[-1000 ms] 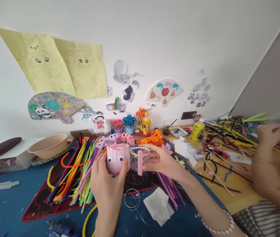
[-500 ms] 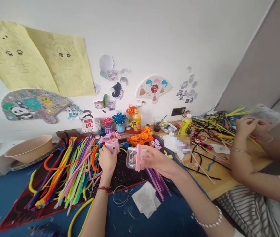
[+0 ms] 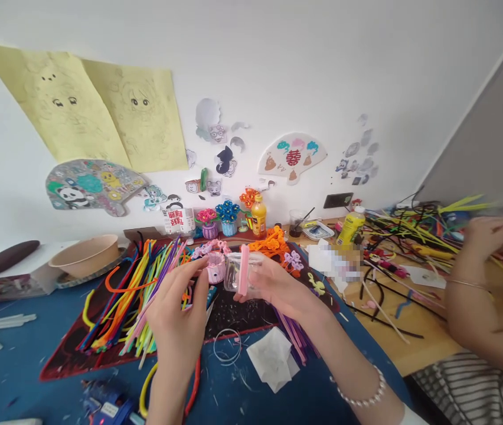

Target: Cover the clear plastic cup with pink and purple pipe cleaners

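My right hand (image 3: 269, 283) grips a small clear plastic container with a pink band (image 3: 243, 271), held on its side above the dark mat (image 3: 229, 316). My left hand (image 3: 178, 310) is open, thumb and fingers apart, and looks empty. Just beyond its fingertips stands a small pink pot with ribbed sides (image 3: 216, 270); I cannot tell whether they touch. Pink and lilac pipe-cleaner pieces (image 3: 207, 248) lie behind the pot. A big bunch of colourful pipe cleaners (image 3: 139, 295) spreads left of my left hand. Purple pipe cleaners (image 3: 293, 336) lie below my right wrist.
A blue glue gun (image 3: 110, 407) lies at the front left, near a beige basin (image 3: 85, 257). Crumpled white tissue (image 3: 273, 359) and a wire ring (image 3: 227, 347) lie in front. An orange bottle (image 3: 258, 217) stands by the wall. Another person's hands (image 3: 490, 236) are at the right.
My left hand has let go of the pink pot and drawn back toward me, its fingers opening. My right hand still holds the clear container. The view has turned left, bringing the glue gun further in.
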Available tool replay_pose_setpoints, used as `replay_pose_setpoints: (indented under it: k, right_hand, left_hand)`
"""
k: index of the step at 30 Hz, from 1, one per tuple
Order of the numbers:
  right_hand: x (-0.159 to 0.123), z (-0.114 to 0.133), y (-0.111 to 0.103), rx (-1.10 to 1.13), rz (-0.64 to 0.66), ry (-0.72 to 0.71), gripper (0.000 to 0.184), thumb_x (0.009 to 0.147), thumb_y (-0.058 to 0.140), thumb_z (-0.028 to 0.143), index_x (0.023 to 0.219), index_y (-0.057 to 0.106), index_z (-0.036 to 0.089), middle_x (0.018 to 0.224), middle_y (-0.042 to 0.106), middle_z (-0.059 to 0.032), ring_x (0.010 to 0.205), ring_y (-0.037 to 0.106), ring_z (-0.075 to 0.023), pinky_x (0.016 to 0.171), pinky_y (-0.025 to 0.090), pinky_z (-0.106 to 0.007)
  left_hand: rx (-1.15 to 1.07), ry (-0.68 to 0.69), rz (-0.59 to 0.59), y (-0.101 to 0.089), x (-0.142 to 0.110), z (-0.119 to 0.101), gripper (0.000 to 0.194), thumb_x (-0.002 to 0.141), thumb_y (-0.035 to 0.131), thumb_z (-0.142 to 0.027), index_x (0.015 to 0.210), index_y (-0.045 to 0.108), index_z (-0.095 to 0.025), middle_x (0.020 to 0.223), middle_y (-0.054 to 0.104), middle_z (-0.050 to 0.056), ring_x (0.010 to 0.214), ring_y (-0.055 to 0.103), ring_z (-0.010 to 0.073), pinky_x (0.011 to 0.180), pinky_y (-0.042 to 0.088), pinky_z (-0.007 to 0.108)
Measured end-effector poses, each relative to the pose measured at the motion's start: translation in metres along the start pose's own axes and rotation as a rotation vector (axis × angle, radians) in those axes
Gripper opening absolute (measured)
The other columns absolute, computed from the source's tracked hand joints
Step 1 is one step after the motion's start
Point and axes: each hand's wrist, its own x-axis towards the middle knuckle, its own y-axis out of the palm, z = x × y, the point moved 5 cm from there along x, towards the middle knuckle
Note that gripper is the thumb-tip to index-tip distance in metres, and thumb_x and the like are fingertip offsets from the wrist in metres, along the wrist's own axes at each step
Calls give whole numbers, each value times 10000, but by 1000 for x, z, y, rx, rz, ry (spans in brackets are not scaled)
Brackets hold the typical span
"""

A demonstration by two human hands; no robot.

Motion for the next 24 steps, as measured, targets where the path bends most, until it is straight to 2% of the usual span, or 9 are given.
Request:
replay_pose_setpoints:
  k: [1,3,6,9,13,24]
  right_hand:
    - [3,1,3,-4,-4,-2,682,699,872,475,1229,545,195,951,715,-48,776,692,-166,747,565,-311]
    - [9,3,10,-2,-5,-13,672,696,876,461,1220,549,194,986,710,-55,795,691,-169,713,565,-291]
    - [16,6,19,26,4,-54,632,692,884,437,1179,559,200,1031,698,-59,857,680,-172,730,550,-275]
    - [21,7,23,42,1,-96,627,672,901,419,1154,562,205,1028,683,-50,912,663,-175,807,531,-285]
    - [24,5,22,53,8,-107,626,658,911,420,1124,543,221,997,669,-36,873,660,-170,770,529,-283]
    - [26,16,15,3,-22,-151,697,593,931,486,1074,489,242,980,644,-23,824,634,-155,705,513,-258]
  left_hand:
    - [-88,161,-79,-15,1,-15,212,930,609,-177,1119,688,-229,1077,734,43,943,682,181,840,525,302]
    - [-153,398,-109,-31,3,-36,269,887,656,-92,1123,695,-213,1081,740,51,969,667,172,875,516,298]
    - [-119,559,-46,-34,6,-48,312,872,658,-44,1159,686,-161,1135,747,92,1075,626,204,946,497,338]
    - [-44,590,-25,-31,5,-48,314,889,663,-96,1201,667,-124,1175,749,108,1142,599,227,971,477,364]
    - [57,609,-57,-33,-1,-49,309,886,700,-180,1189,673,-125,1145,770,93,1107,622,241,930,453,388]
    - [176,624,-198,-24,-7,-58,257,845,710,-71,1099,718,-114,1055,799,73,1008,667,239,863,450,372]
